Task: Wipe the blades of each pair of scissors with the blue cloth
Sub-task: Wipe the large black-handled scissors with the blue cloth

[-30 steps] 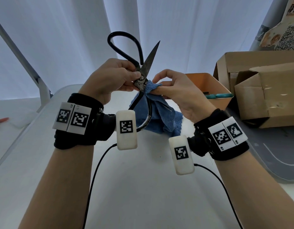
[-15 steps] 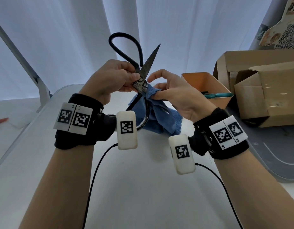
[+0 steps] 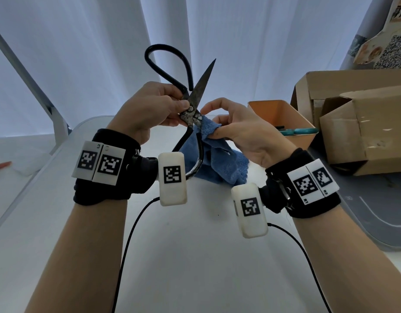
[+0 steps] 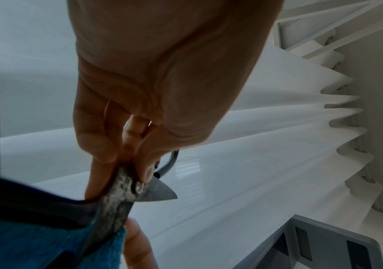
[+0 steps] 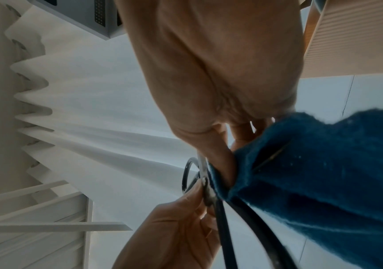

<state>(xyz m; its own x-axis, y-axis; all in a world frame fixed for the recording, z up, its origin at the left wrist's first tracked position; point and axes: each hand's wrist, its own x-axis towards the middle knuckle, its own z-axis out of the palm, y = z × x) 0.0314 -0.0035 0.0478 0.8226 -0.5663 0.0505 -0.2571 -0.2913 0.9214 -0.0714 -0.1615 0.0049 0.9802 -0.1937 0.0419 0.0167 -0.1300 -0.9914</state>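
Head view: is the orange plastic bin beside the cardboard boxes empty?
No: teal-handled scissors lie inside the orange plastic bin.

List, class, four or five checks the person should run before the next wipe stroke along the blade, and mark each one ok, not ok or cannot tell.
1. Left hand grips the scissors at the pivot: ok.
2. Right hand pinches the cloth: ok.
3. Cloth touches the metal just below the pivot: ok.
4. Upper blade open and bare, free for a stroke: ok.
5. Blade clean: not ok, dark mottled patches show near the pivot.
6. Lower blade fully wiped: cannot tell, the cloth hides it.
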